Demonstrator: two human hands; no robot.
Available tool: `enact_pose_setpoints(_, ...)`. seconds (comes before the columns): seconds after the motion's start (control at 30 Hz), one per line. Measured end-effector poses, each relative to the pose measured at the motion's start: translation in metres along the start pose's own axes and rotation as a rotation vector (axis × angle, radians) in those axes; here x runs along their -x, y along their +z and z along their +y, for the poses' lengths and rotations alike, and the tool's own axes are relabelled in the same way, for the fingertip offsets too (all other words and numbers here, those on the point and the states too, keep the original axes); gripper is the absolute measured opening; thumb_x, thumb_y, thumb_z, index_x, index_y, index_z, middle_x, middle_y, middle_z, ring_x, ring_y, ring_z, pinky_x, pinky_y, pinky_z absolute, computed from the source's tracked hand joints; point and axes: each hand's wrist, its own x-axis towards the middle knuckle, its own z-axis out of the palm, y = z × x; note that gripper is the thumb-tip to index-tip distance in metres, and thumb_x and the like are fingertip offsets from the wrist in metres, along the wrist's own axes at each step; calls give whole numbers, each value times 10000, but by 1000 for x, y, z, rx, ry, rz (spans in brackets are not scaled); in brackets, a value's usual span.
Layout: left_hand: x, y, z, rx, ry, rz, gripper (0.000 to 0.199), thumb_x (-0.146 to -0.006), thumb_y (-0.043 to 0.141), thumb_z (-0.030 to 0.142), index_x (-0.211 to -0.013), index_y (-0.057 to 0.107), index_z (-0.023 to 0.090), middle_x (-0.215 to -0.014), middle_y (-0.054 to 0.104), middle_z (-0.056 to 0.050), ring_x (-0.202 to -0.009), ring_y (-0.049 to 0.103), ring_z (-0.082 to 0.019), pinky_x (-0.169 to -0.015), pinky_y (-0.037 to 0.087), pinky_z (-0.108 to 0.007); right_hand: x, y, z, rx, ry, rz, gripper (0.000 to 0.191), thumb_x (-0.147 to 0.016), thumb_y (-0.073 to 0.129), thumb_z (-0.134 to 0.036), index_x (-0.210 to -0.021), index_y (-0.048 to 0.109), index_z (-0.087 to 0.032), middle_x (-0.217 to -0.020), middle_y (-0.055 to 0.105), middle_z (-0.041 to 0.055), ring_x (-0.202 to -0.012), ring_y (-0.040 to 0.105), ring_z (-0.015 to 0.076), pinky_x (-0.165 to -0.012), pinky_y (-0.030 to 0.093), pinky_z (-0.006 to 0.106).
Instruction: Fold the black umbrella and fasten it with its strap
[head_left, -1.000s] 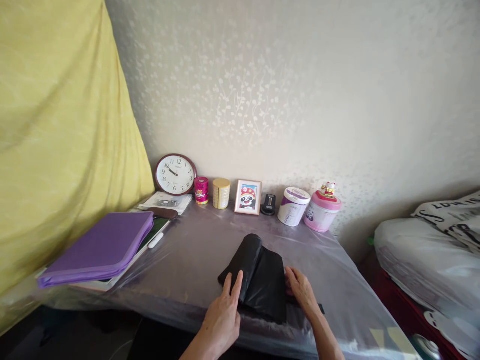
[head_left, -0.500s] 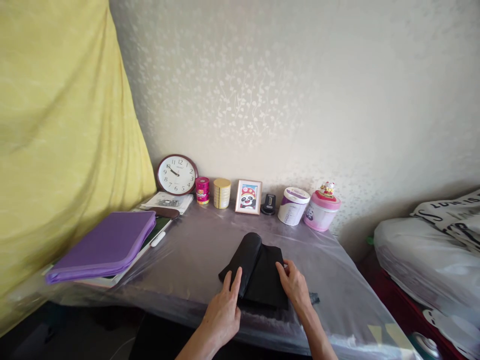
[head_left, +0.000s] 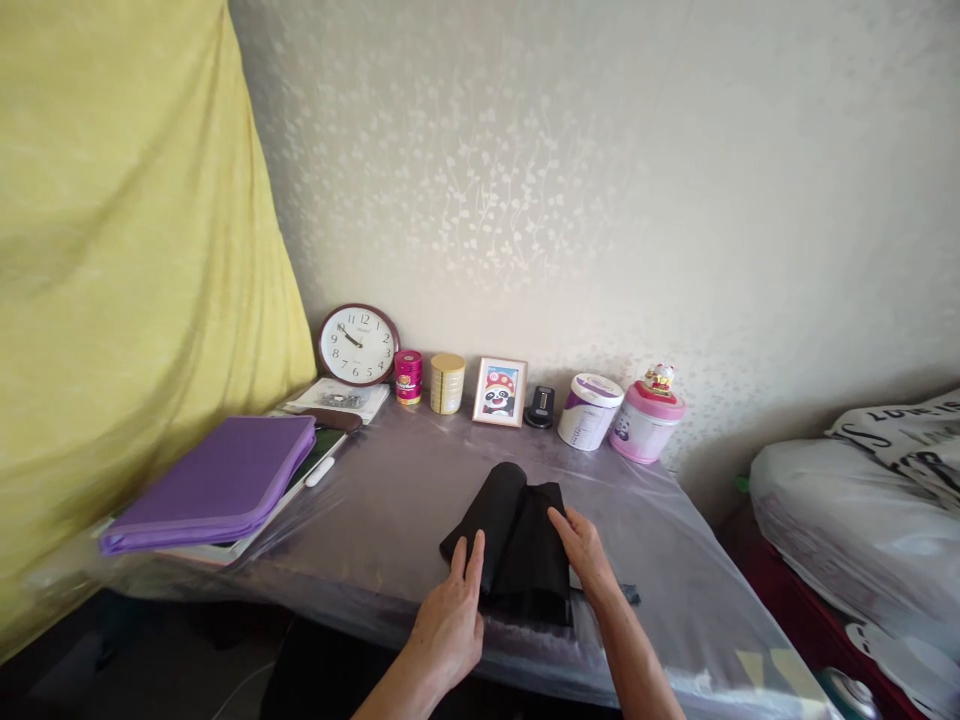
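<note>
A black folded cloth-like sheet (head_left: 531,560) lies near the table's front edge, its left part rolled or folded into a thick rounded fold (head_left: 491,515). On the lower left of that fold rest the outstretched fingers of my left hand (head_left: 448,620). My right hand (head_left: 583,550) pinches the sheet's right edge near its upper corner, holding it slightly raised. Whether the sheet is a bag or a plain piece of fabric, I cannot tell. Behind my right wrist a small dark grey piece (head_left: 628,594) shows on the table.
The table (head_left: 397,500) has a clear plastic cover. At left lie a purple zip folder (head_left: 210,480), papers and a white pen-like item (head_left: 319,471). Along the wall stand a clock (head_left: 358,345), cans, a framed panda picture (head_left: 500,391), a purple-white tub (head_left: 591,412) and a pink tub (head_left: 646,425).
My right hand has shifted slightly left and up, and the sheet's right side has lifted and bent inward with it. My left hand stays on the fold. The view has shifted slightly.
</note>
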Motion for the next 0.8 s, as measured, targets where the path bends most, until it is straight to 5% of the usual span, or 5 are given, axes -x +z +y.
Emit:
enact_pose_setpoints(0.33, -2, 2, 5, -22, -28, -21, 895, -669, 424, 42, -1403, -77, 146, -1490, 24, -141, -1001, 583, -206, -793, 455, -271, -21, 44, -43, -263, 18, -50, 419, -699, 526, -557, -714, 608, -147, -537, 539, -21, -528, 486, 127, -467, 359, 226)
enact_pose_setpoints(0.67, -4, 3, 3, -9, -37, -48, 776, -659, 457, 58, -1383, 180, 93, -1485, 32, -164, -1009, 580, -209, -839, 449, -272, -37, 84, -28, -27, 6, -85, 345, -771, 494, -406, -986, 599, -157, -739, 674, 37, -668, 619, 167, -545, 448, 243)
enact_pose_setpoints(0.8, 0, 2, -2, 19, -7, -9, 738, -709, 424, 90, -1392, 145, 115, -1486, 68, -151, -1054, 557, -193, -864, 431, -251, -39, 87, -30, 12, 59, -192, 323, -797, 476, -385, -1022, 543, -163, -780, 691, 42, -621, 631, 146, -528, 460, 237)
